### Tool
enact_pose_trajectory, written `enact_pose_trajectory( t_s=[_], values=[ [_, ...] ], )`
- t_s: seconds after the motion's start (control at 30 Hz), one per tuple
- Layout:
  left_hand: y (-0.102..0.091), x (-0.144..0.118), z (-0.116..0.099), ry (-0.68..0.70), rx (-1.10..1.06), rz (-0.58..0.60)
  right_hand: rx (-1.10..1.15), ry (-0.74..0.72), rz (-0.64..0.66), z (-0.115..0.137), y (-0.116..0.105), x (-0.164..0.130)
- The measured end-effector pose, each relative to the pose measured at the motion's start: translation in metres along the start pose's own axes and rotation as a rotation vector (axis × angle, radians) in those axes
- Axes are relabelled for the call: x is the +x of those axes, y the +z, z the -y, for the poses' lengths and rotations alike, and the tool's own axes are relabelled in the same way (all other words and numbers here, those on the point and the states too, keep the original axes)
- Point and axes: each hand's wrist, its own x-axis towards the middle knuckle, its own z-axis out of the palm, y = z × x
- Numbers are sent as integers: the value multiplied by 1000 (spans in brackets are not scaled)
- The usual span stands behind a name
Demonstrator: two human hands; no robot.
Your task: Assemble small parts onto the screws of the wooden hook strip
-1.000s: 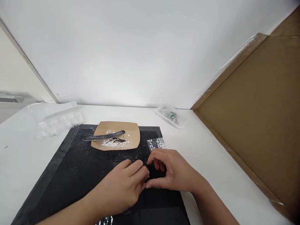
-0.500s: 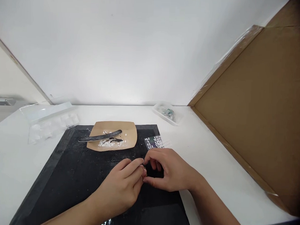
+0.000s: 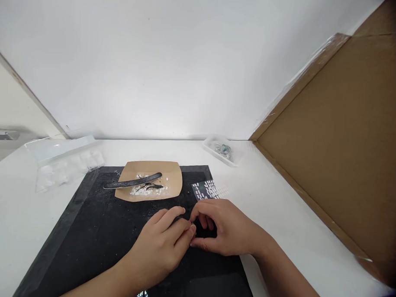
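A white table runs up to a bare white wall, with a black work mat [image 3: 94, 231] laid across its near middle. Nearest, both of the person's hands rest low on that mat, fingertips meeting. The left hand [image 3: 160, 249] is curled, its thumb and first fingers drawn together toward the right hand [image 3: 223, 229], which arches over the same spot with thumb and forefinger pinched. Something small and dark seems caught between the two sets of fingertips; it is too small and too hidden to name, so I cannot tell which hand truly grips it, nor which way it points or how its long axis lies.

By my reading this is fine fingertip work on a tiny piece, mid-handling, and whatever follows calls for a steady pinch and very little travel.

Just beyond the right hand's knuckles lies a small dark sheet of pale stickers [image 3: 208, 190], at the mat's far right edge. Left of it sits a brown paper tray [image 3: 172, 182] with white crumbs and a dark file-like strip [image 3: 132, 181] across it, its long axis running left to right, slightly tilted. Farther off, a clear plastic blister tray [image 3: 64, 161] sits at far left, a small clear dish [image 3: 222, 150] near the wall, and a cardboard panel [image 3: 341, 149] leans at right.
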Motion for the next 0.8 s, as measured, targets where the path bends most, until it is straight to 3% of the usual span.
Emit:
enact_pose_trajectory(
  t_s=[0.33, 0.57, 0.8],
  values=[
    [-2, 1, 2, -60, -91, 17, 7, -1, -3, 0, 2, 2],
    [-7, 0, 6, -215, -140, 112, -24, -20, -36, -1, 5, 3],
    [-7, -2, 5, -238, -135, 148, -13, -18, -47, 0, 5, 2]
  ],
)
